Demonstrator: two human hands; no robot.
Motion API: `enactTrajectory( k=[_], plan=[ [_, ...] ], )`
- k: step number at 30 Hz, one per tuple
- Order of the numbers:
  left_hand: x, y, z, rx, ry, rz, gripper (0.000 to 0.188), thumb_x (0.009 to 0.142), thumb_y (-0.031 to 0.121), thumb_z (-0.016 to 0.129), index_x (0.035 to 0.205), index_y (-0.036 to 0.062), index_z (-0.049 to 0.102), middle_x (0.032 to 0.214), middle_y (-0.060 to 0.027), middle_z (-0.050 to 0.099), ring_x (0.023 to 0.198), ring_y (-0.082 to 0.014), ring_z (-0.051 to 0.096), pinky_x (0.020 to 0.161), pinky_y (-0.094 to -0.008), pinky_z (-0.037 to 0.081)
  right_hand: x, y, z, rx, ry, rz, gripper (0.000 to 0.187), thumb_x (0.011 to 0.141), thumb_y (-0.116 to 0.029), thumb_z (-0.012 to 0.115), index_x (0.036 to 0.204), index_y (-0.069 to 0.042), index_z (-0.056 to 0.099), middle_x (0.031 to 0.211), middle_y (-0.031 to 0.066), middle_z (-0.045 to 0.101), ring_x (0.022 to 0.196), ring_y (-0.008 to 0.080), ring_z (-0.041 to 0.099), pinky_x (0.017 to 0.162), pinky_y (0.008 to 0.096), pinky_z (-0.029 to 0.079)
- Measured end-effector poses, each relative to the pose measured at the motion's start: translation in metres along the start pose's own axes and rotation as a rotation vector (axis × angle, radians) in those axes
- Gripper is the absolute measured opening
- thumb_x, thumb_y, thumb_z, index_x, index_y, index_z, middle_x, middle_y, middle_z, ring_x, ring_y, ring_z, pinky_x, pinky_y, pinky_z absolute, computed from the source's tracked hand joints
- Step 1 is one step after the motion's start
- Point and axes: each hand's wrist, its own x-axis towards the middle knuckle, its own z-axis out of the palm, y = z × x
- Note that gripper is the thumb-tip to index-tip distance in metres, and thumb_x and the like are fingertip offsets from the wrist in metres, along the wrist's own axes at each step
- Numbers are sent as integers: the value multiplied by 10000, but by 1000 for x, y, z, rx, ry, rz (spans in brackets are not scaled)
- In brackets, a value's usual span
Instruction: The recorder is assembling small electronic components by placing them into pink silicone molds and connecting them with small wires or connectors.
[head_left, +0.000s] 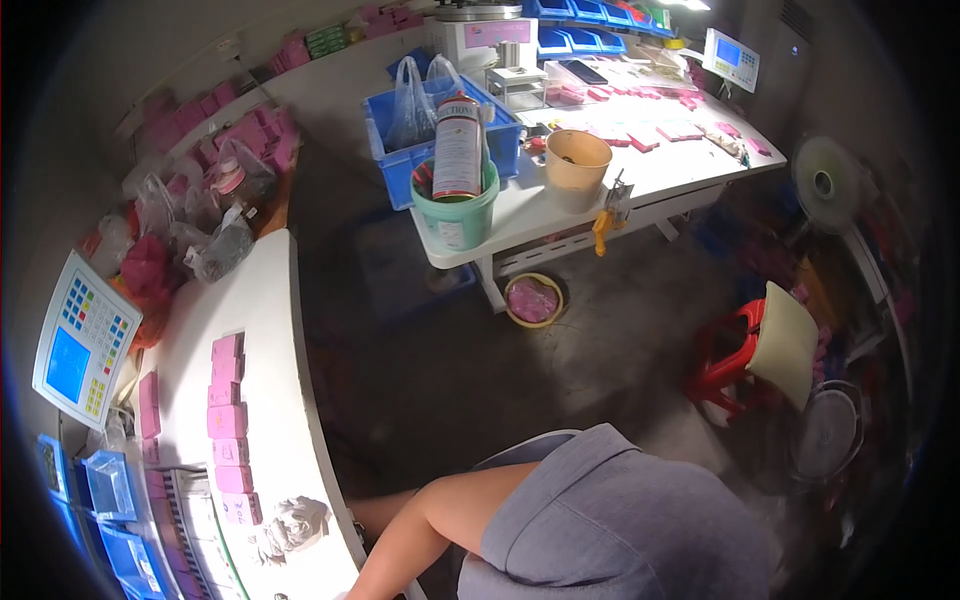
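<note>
Neither my left hand nor my right hand shows. A bare arm (425, 525) comes out of a grey sleeve (540, 500) and bends down along the white worktable (275, 370), its hand beyond the lower edge. Part of another limb (385, 512) shows behind it; whether arm or leg, I cannot tell. On the table nearest the arm lies a crumpled whitish bundle (298, 522), perhaps cloth or a glove. Beyond it stretches a row of small pink packets (228, 420). A second pink row (150, 405) lies farther left, below a tilted white keypad display (88, 340).
Clear plastic bags (190, 215) crowd the table's far end. Across the floor, another white table (465, 250) bears a green bucket (455, 225) with a can (459, 150), a tan bucket (577, 170) and pink packets. A red stool (722, 355) and fan (830, 185) stand right.
</note>
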Motion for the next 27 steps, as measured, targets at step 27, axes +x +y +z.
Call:
enactTrajectory(
  k=[27],
  plan=[
    [15, 11, 6, -258, 45, -179, 416, 778, 65, 688, 1173, -47, 623, 1026, -86, 655, 895, -204, 650, 840, -324, 536, -119, -102, -93, 79, -289, -103, 525, 644, -308, 922, 953, 38, 678, 948, 146, 668, 914, 225, 643, 770, 349, 509]
  ],
)
